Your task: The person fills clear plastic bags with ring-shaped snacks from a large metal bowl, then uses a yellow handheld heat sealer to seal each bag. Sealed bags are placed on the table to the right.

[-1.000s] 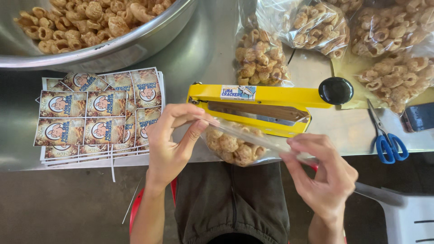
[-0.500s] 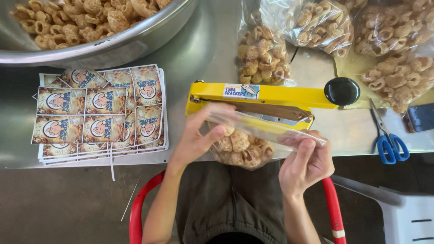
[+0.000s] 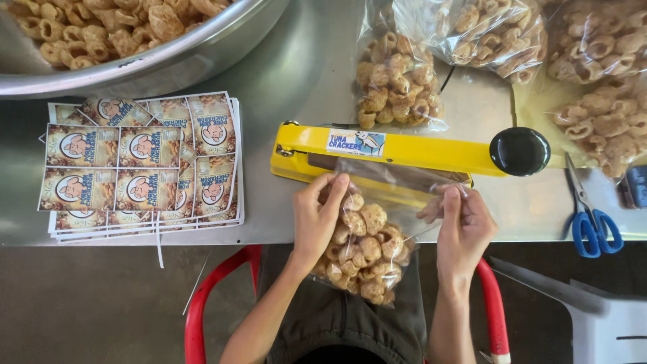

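Both hands were up at the table edge. The left hand (image 3: 317, 219) pinched one top corner of a clear plastic bag (image 3: 367, 246) of fried crackers, fingers curled shut on the film. The right hand (image 3: 465, 226) pinched the other corner the same way, and the mouth of the bag was stretched flat between them. The bag's open end lay at the yellow heat sealer (image 3: 377, 152), under its raised arm with the round black knob (image 3: 519, 151); its full bottom hung off the table over the person's lap.

To the left, a stack of printed label sheets (image 3: 141, 165) sat square to the table edge, rectangular labels in cream and brown with a round picture on each. Beyond it stood one big steel bowl (image 3: 202, 50) heaped with crackers. Behind the sealer lay four filled bags that I could count (image 3: 397, 84), crowding the far right corner. One pair of blue-handled scissors (image 3: 590, 216) lay right of the sealer. Bare steel table (image 3: 303, 87) stayed open between labels and sealer.
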`<action>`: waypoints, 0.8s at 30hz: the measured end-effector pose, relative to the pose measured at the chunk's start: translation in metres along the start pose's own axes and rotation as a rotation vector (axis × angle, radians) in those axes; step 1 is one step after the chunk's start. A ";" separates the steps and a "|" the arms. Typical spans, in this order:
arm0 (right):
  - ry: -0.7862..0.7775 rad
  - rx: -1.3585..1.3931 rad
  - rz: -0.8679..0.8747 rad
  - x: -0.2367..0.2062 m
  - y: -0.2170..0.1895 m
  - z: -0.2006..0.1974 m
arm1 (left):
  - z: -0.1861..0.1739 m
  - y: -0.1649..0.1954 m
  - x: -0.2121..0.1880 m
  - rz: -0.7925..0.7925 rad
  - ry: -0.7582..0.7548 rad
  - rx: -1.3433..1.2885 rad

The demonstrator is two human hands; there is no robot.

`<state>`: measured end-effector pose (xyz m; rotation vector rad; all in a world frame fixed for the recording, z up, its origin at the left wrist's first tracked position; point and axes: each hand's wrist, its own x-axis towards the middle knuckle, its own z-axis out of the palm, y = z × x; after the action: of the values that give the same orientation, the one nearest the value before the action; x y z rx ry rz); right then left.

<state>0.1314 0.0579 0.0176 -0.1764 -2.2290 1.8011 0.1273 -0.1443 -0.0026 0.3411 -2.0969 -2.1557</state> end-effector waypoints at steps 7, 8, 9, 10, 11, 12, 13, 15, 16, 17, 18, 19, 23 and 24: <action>-0.088 -0.233 -0.102 0.028 0.000 -0.024 | -0.002 0.002 0.011 0.025 0.109 0.043; -0.049 -0.291 -0.175 0.034 -0.005 -0.033 | -0.004 0.004 0.013 0.005 0.139 0.053; -0.011 -0.344 -0.253 0.041 -0.012 -0.043 | -0.004 0.007 0.013 -0.012 0.171 0.065; 0.083 -0.339 -0.379 0.052 -0.022 -0.054 | -0.004 0.009 0.012 -0.006 0.180 0.086; 0.166 -0.304 -0.433 0.062 -0.031 -0.060 | -0.003 0.012 0.013 0.009 0.191 0.110; 0.248 -0.273 -0.489 0.073 -0.042 -0.064 | -0.002 0.014 0.013 0.022 0.202 0.137; 0.318 -0.232 -0.451 0.084 -0.058 -0.073 | -0.001 0.015 0.012 0.016 0.212 0.138; 0.097 -0.352 -0.445 0.100 -0.090 -0.073 | 0.001 0.016 0.011 0.006 0.212 0.140; -0.043 -0.438 -0.457 0.110 -0.108 -0.070 | 0.002 0.016 0.011 0.011 0.221 0.160; -0.254 -0.589 -0.481 0.121 -0.127 -0.065 | 0.003 0.014 0.010 0.011 0.231 0.178; -0.474 -0.733 -0.505 0.133 -0.143 -0.057 | 0.004 0.013 0.009 0.009 0.244 0.196; -0.701 -0.869 -0.529 0.144 -0.154 -0.043 | 0.005 0.011 0.008 -0.009 0.247 0.169; -1.172 -1.395 -0.147 0.156 -0.149 0.020 | 0.008 0.004 0.005 -0.035 0.258 0.139; -1.147 -1.303 -0.207 0.156 -0.144 0.019 | 0.008 0.003 0.005 -0.026 0.262 0.148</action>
<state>-0.0121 0.0489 0.1750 1.0281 -3.5606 -0.0866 0.1198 -0.1376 -0.0001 0.6315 -2.1131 -1.8546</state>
